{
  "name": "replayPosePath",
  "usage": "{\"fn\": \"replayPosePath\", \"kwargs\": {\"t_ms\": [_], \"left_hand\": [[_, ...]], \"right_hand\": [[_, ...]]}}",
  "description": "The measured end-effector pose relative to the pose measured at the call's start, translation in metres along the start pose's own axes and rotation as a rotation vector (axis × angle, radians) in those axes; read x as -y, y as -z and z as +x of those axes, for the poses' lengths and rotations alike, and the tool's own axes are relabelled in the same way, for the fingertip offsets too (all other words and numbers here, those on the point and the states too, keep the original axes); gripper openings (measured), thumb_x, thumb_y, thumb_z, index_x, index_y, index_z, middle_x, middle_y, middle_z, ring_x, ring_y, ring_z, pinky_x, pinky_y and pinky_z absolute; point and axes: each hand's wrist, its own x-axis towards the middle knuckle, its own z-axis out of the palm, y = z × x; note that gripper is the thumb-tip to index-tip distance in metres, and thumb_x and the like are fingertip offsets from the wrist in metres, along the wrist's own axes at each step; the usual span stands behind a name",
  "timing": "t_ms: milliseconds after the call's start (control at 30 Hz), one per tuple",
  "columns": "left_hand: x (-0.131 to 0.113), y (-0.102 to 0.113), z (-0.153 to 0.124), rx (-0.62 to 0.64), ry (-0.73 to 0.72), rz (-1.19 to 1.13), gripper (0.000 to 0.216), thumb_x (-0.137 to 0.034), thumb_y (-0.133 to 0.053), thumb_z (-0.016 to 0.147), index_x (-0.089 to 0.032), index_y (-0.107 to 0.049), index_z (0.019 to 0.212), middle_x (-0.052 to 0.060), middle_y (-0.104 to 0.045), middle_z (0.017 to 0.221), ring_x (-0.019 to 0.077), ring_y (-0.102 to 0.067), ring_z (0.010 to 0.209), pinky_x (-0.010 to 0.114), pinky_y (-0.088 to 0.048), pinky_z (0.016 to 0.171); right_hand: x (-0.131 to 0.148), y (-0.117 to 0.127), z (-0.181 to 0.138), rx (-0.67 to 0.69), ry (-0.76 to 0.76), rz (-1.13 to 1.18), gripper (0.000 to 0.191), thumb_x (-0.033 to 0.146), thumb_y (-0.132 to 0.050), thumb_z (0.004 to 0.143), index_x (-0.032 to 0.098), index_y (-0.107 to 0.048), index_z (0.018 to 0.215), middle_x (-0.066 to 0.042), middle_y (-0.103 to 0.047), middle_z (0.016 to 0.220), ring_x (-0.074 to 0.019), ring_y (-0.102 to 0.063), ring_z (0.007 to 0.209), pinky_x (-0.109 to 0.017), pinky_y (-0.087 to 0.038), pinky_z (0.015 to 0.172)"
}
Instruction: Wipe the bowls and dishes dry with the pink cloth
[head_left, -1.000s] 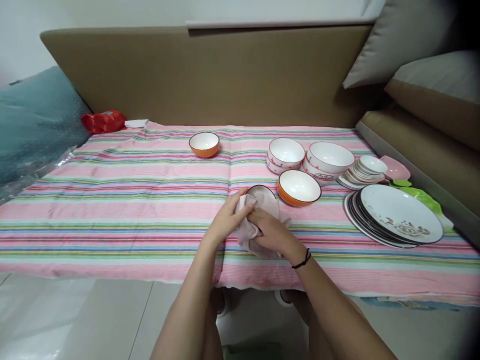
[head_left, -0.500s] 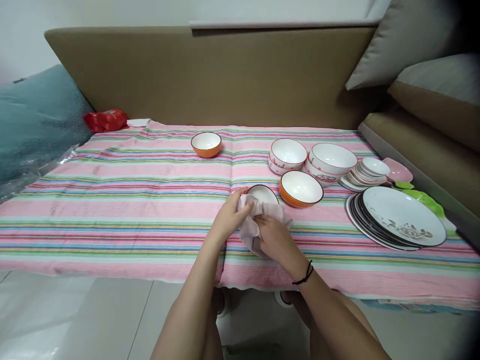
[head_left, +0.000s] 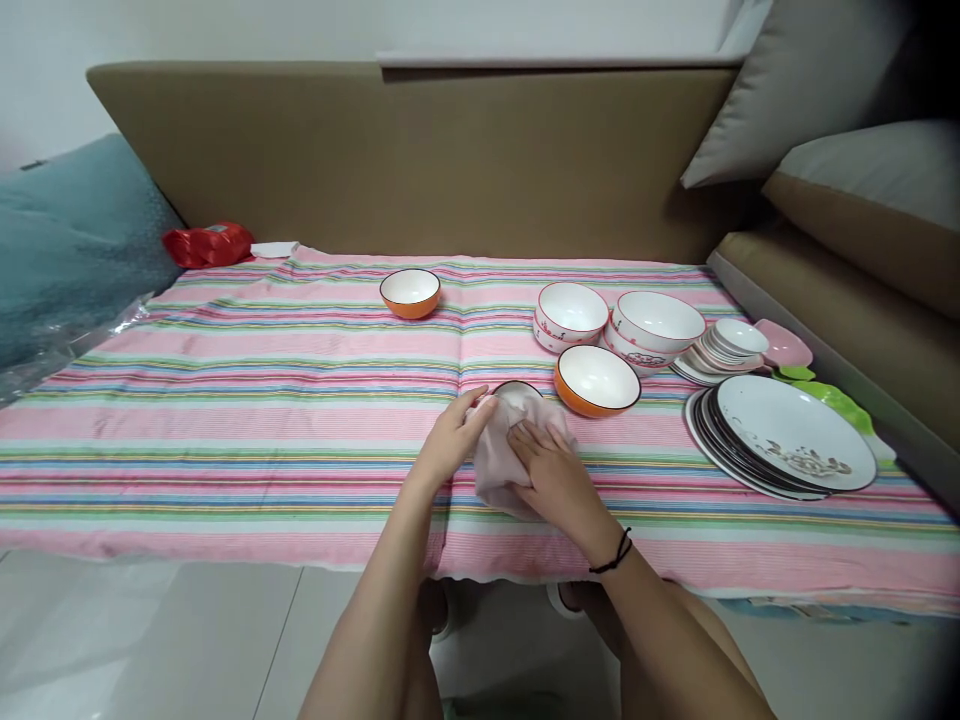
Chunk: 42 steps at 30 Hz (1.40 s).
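Note:
A small bowl (head_left: 517,389) with a white inside and a dark rim stands in front of me, mostly covered by a pale pinkish-grey cloth (head_left: 496,468). At its left side, my left hand (head_left: 448,438) grips the rim with the cloth under the thumb. My right hand (head_left: 556,480) presses the cloth into the bowl, fingers over the fabric; a black band circles that wrist. Just to the right sits an orange bowl (head_left: 598,381) with a white inside. Another orange bowl (head_left: 410,294) stands farther back on the left.
The striped cloth (head_left: 225,420) covers the seat. Patterned white bowls (head_left: 571,318) and larger bowls (head_left: 655,330) stand back right. Beyond them are small dishes (head_left: 731,345), a plate stack (head_left: 795,435) and a green leaf-shaped dish (head_left: 840,408). A red bundle (head_left: 210,245) lies far left.
My right hand has flattened and its fingers have spread over the cloth. The cloth now hides more of the bowl. The view has shifted slightly.

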Motion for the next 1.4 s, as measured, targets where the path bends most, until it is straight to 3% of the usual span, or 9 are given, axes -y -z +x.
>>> {"fn": "replayPosePath", "kwargs": {"t_ms": [67, 167, 333, 467, 600, 800, 1067, 1233, 1400], "left_hand": [[0.0, 0.0, 0.001, -0.023, 0.066, -0.08, 0.05, -0.056, -0.04, 0.093, -0.02, -0.057, 0.124, 0.008, -0.057, 0.13, 0.0229, -0.058, 0.112, 0.033, -0.048, 0.093], [0.001, 0.003, 0.002, -0.056, 0.222, -0.18, 0.05, -0.053, -0.042, 0.091, -0.019, -0.051, 0.128, 0.01, -0.063, 0.111, 0.0165, -0.066, 0.069, 0.028, -0.052, 0.061], [0.002, 0.012, -0.003, 0.093, 0.34, -0.267, 0.043, -0.042, -0.065, 0.08, -0.018, -0.051, 0.112, 0.005, -0.064, 0.092, 0.0133, -0.062, 0.053, 0.027, -0.051, 0.054], [0.006, 0.015, -0.004, 0.112, 0.29, -0.194, 0.046, -0.052, -0.072, 0.073, -0.017, -0.052, 0.096, -0.001, -0.056, 0.072, 0.0094, -0.053, 0.046, 0.022, -0.041, 0.047], [0.005, 0.014, -0.005, 0.137, 0.294, -0.207, 0.052, -0.057, -0.071, 0.072, -0.018, -0.052, 0.1, 0.002, -0.06, 0.081, 0.0144, -0.062, 0.068, 0.023, -0.046, 0.058], [-0.003, 0.007, -0.01, 0.255, 0.32, -0.303, 0.06, -0.062, -0.063, 0.078, -0.018, -0.047, 0.116, 0.008, -0.06, 0.106, 0.021, -0.063, 0.093, 0.034, -0.054, 0.078], [-0.002, -0.011, -0.01, 0.108, 0.343, -0.34, 0.06, -0.063, -0.059, 0.081, -0.024, -0.04, 0.124, 0.006, -0.056, 0.112, 0.0191, -0.058, 0.094, 0.026, -0.052, 0.068], [-0.011, -0.014, -0.008, 0.055, 0.386, -0.32, 0.04, -0.06, -0.047, 0.087, -0.023, -0.048, 0.102, 0.001, -0.053, 0.091, 0.0162, -0.054, 0.08, 0.025, -0.048, 0.063], [-0.01, -0.008, -0.006, -0.078, 0.349, -0.27, 0.027, -0.046, -0.047, 0.085, -0.019, -0.045, 0.078, -0.002, -0.043, 0.069, 0.0119, -0.043, 0.062, 0.021, -0.037, 0.052]], "right_hand": [[-0.003, 0.0, 0.001, -0.011, -0.008, -0.002, 0.052, 0.025, -0.063, 0.084, 0.012, -0.052, 0.134, -0.017, -0.053, 0.14, -0.0331, -0.04, 0.137, -0.053, -0.032, 0.111], [-0.003, 0.005, 0.004, -0.003, -0.075, 0.079, 0.034, 0.024, -0.058, 0.088, 0.017, -0.063, 0.121, -0.012, -0.067, 0.12, -0.027, -0.062, 0.111, -0.036, -0.05, 0.086], [0.001, 0.017, 0.013, 0.0, -0.269, -0.037, 0.029, 0.04, -0.063, 0.084, 0.016, -0.068, 0.069, -0.009, -0.068, 0.066, -0.0191, -0.061, 0.058, -0.027, -0.032, 0.05], [-0.002, 0.015, 0.014, -0.139, -0.201, -0.013, 0.025, 0.031, -0.064, 0.078, 0.017, -0.059, 0.058, -0.006, -0.062, 0.057, -0.0152, -0.053, 0.052, -0.026, -0.028, 0.049], [-0.002, 0.012, 0.008, -0.275, -0.108, 0.248, 0.02, 0.023, -0.055, 0.076, 0.017, -0.055, 0.057, 0.0, -0.055, 0.05, -0.0116, -0.049, 0.048, -0.023, -0.031, 0.048], [0.003, 0.015, 0.005, -0.042, -0.093, 0.354, 0.026, 0.026, -0.054, 0.083, 0.016, -0.063, 0.061, -0.003, -0.064, 0.058, -0.0132, -0.056, 0.052, -0.024, -0.036, 0.051], [0.015, 0.02, 0.007, 0.037, -0.024, 0.112, 0.016, 0.024, -0.059, 0.085, 0.016, -0.072, 0.084, -0.009, -0.073, 0.089, -0.0225, -0.065, 0.091, -0.03, -0.046, 0.078], [0.016, 0.014, 0.01, 0.082, -0.069, -0.006, 0.027, 0.027, -0.052, 0.091, 0.013, -0.07, 0.078, -0.01, -0.073, 0.078, -0.0201, -0.065, 0.069, -0.029, -0.043, 0.062], [0.012, 0.006, 0.007, -0.036, 0.096, 0.018, 0.028, 0.015, -0.041, 0.093, 0.011, -0.069, 0.092, -0.009, -0.071, 0.076, -0.0177, -0.064, 0.067, -0.029, -0.045, 0.064]]}}
